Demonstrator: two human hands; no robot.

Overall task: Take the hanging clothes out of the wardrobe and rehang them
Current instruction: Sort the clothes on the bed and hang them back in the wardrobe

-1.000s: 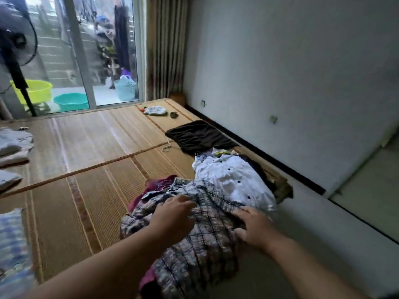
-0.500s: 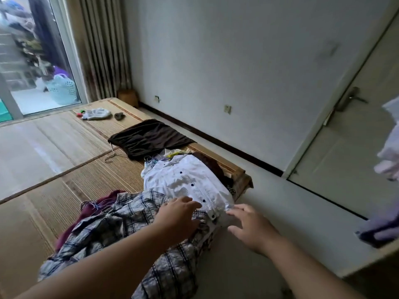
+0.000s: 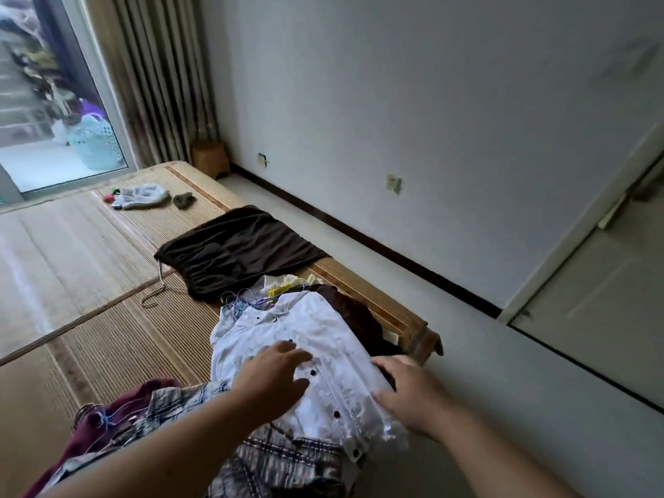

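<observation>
Left hand (image 3: 273, 381) is laid flat, fingers spread, on the white shirt (image 3: 323, 336), right hand (image 3: 413, 391) is set loose-fingered against its edge, nothing gripped, likely so it's steadied; the shirt is stacked over a plaid shirt (image 3: 287, 461) on the bed (image 3: 107, 336)
</observation>
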